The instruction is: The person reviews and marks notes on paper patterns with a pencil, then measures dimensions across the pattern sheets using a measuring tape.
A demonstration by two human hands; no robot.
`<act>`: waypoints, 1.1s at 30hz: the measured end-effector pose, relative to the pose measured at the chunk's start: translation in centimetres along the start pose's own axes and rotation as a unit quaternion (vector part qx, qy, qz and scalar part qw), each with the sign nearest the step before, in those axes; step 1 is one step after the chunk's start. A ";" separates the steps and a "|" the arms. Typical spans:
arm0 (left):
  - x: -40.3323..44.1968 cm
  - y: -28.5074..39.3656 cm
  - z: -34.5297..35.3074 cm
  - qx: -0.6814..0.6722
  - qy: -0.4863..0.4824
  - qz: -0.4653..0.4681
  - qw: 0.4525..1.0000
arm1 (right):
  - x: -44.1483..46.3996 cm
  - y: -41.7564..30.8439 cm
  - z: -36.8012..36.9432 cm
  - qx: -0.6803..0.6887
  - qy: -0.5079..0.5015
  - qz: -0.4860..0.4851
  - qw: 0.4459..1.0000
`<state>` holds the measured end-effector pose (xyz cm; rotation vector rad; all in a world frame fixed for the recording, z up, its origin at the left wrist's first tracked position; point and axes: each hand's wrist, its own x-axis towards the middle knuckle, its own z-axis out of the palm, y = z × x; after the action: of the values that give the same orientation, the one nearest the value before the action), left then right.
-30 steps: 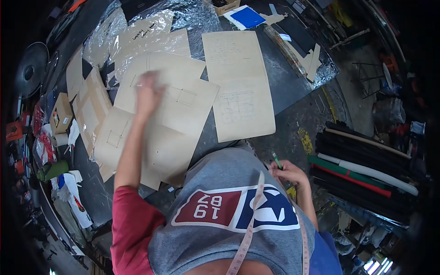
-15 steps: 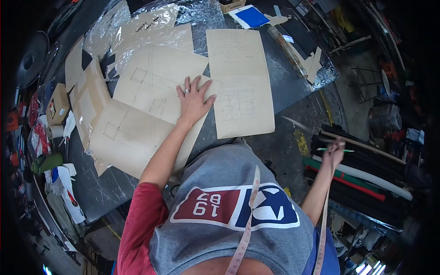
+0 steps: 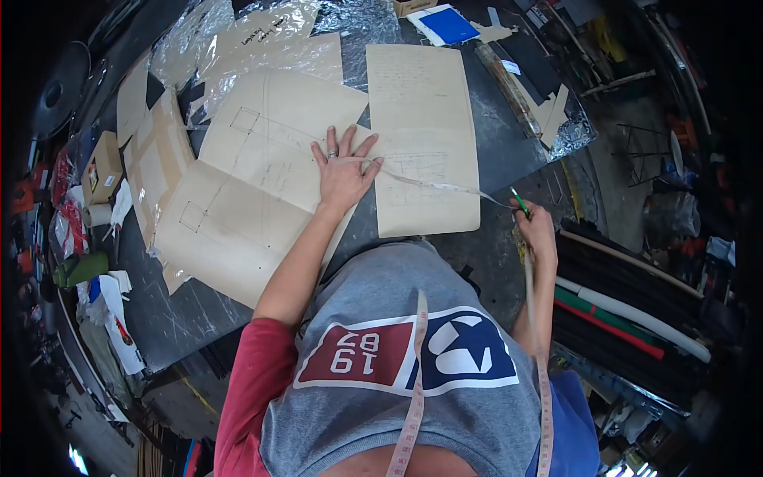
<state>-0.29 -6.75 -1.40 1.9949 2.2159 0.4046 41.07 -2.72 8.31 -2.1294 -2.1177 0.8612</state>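
Note:
My left hand [image 3: 347,171] lies open with fingers spread on a large brown paper sheet [image 3: 230,187], creased and marked with pencil lines and small rectangles. My right hand [image 3: 536,230], at the right beyond the table edge, is closed on a measuring tape [image 3: 453,188] and a slim green pen or pencil [image 3: 518,200]. From there one stretch of tape reaches across a second brown sheet [image 3: 425,103], with handwriting and a drawn grid, to my left hand. It seems to lie over that hand's back. The tape's other part hangs round my neck, its end on my shirt.
The dark table [image 3: 179,330] also holds plastic-wrapped brown pieces [image 3: 262,48], a taped cardboard piece [image 3: 159,151], a small box [image 3: 102,168] and a blue-and-white item [image 3: 449,26]. Fabric rolls [image 3: 628,306] lie to the right, below table height.
My right hand has moved left and up, toward the table, with the tape and pen. The tape's loose stretch now spans to my left hand, which stays on the paper.

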 end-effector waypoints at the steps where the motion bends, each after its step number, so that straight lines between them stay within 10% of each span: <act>1: 0.2 0.3 0.1 0.000 0.004 0.001 1.000 | -0.1 -0.7 -0.8 -0.029 0.023 -0.029 0.999; 4: 0.3 0.5 -0.1 0.001 0.002 0.001 1.000 | 0.3 -5.4 0.2 -0.045 0.115 -0.159 0.980; 10: 0.1 0.6 -0.4 -0.008 0.013 -0.002 1.000 | 2.3 -14.3 8.9 0.057 -0.007 -0.283 0.957; 33: 0.2 0.8 -0.9 0.019 -0.020 -0.016 0.999 | 5.8 -14.2 9.7 0.114 -0.076 -0.217 0.966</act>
<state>0.16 -6.57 -0.31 1.9646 2.2448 0.3188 23.85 0.33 3.38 -1.4506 -2.2902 1.1686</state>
